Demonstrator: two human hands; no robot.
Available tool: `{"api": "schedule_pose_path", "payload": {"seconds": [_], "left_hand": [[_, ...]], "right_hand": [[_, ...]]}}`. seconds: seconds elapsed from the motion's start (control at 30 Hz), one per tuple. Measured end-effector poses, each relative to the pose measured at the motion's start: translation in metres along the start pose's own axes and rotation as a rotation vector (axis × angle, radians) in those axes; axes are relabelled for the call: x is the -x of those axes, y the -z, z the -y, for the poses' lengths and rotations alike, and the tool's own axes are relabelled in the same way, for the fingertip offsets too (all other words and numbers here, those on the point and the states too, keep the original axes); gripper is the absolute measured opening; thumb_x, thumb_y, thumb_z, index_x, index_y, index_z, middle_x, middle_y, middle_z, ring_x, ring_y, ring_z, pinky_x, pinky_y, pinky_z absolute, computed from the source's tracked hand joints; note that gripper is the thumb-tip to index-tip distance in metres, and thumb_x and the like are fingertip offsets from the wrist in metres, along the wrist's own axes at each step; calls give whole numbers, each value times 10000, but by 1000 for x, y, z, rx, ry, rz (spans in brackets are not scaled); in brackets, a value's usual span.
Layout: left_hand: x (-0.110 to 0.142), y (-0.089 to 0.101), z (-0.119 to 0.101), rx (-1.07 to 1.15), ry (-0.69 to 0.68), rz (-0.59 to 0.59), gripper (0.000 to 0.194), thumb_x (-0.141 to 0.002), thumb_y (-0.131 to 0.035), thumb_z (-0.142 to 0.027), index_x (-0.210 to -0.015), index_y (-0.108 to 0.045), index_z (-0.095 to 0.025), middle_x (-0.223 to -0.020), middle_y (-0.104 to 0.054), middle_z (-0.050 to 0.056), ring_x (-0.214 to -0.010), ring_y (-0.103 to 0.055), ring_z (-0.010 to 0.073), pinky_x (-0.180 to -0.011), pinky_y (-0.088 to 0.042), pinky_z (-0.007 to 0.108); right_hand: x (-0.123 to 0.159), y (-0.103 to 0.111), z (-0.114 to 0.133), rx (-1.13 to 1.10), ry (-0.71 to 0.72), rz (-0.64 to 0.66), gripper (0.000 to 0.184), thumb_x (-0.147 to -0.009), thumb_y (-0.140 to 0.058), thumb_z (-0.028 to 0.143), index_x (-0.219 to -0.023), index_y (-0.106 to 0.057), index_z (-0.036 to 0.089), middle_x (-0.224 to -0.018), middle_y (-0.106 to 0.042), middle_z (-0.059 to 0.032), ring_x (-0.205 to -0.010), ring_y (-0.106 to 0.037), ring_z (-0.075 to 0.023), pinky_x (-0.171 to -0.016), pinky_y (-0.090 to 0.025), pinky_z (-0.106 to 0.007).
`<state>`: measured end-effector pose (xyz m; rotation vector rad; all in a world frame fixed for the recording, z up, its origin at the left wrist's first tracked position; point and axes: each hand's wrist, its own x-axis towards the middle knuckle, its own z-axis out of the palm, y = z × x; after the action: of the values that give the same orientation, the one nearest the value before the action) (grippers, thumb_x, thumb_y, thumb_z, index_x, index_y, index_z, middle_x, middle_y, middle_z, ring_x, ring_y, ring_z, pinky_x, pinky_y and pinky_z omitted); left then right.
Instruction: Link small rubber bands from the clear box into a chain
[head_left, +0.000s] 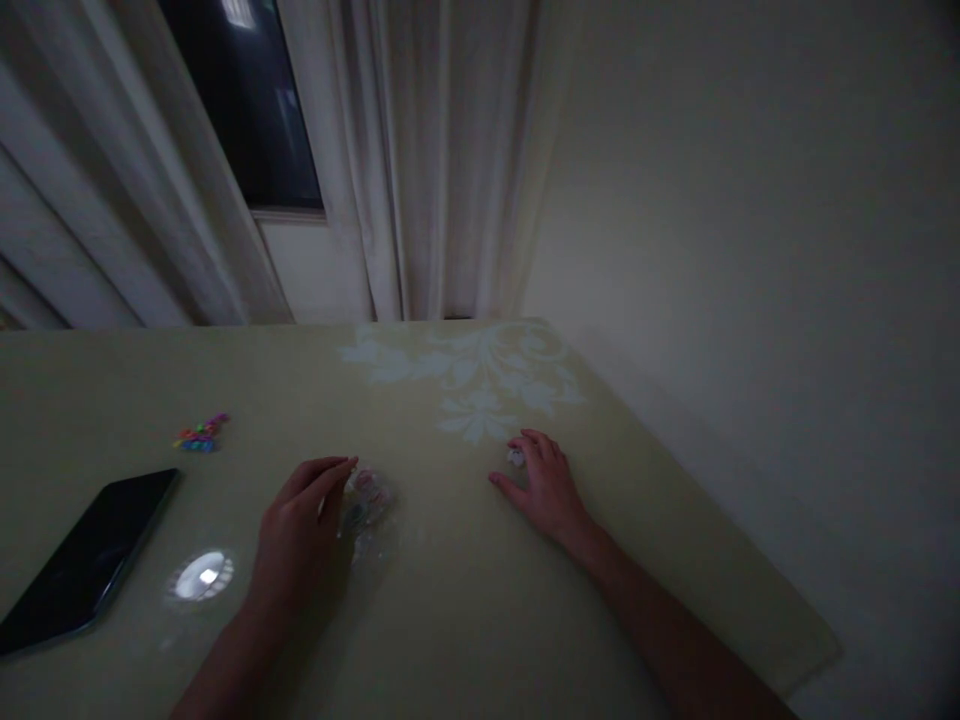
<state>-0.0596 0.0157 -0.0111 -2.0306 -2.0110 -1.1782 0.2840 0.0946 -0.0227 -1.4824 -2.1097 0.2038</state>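
The left hand [298,518] is near the middle of the table [457,620], its thumb and fingers pinched together on the upper edge of a clear plastic bag [367,508], which hangs or lies just to the right of the fingertips; small pinkish and dark shapes show inside it, too blurred to make out. To the right and well apart from the bag, the right hand [550,490] is low over the table with its fingers spread and the thumb parted from them, and a small white piece [515,457] is at the fingertips, on the left side of the hand; whether they touch it I cannot tell. Farther to the left is a little cluster of colourful pieces [199,435], and nearer, at the left edge, a dark-screened device [90,560] lies flat. A pale leaf pattern [480,375] marks the far part of the table, with curtains [442,150] beyond and a plain wall [750,250] on the right
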Motion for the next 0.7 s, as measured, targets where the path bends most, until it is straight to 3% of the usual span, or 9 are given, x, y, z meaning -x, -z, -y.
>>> {"api": "schedule_pose_path", "payload": {"seconds": [0.2,0.4,0.53,0.63,0.7], "left_hand": [[0,-10,-9,11,13,17,294,-1051,-489,-319,-1118,-765,-247,-1064,-763,93,-877,-760,255,-760,-624,410],[4,2,0,-25,26,64,361,-1027,-504,-385,-1297,-698,-244,-1287,-727,132,-1142,-709,333,-983,-579,512],[9,6,18,-73,48,173,737,-815,-714,-623,-1388,-648,-166,-1322,-697,196,-1196,-650,447,-1002,-540,617],[20,-7,13,21,6,298,734,-817,-712,-542,-1455,-596,-200,-1329,-696,172,-1193,-647,405,-1021,-538,589],[29,-21,0,186,-72,356,744,-835,-716,-434,-1525,-514,-241,-1389,-677,150,-1252,-631,370,-1051,-536,548]], "right_hand": [[1,-3,-1,-5,0,3,419,-903,-758,443,-1238,-636,224,-1364,-584,-168,-1300,-549,-369,-1095,-447,-571],[-2,2,-2,-13,-8,-12,367,-873,-764,365,-1187,-649,212,-1330,-577,-170,-1248,-573,-357,-1097,-462,-553],[-4,10,3,-77,-31,5,322,-823,-729,203,-1133,-642,202,-1260,-594,-151,-1194,-604,-318,-1077,-488,-510],[0,15,20,-238,36,53,398,-787,-751,170,-1165,-633,208,-1355,-578,-153,-1297,-576,-302,-1137,-447,-487],[6,16,37,-411,157,151,469,-783,-791,196,-1223,-630,225,-1444,-554,-143,-1369,-541,-281,-1169,-421,-461]]}}
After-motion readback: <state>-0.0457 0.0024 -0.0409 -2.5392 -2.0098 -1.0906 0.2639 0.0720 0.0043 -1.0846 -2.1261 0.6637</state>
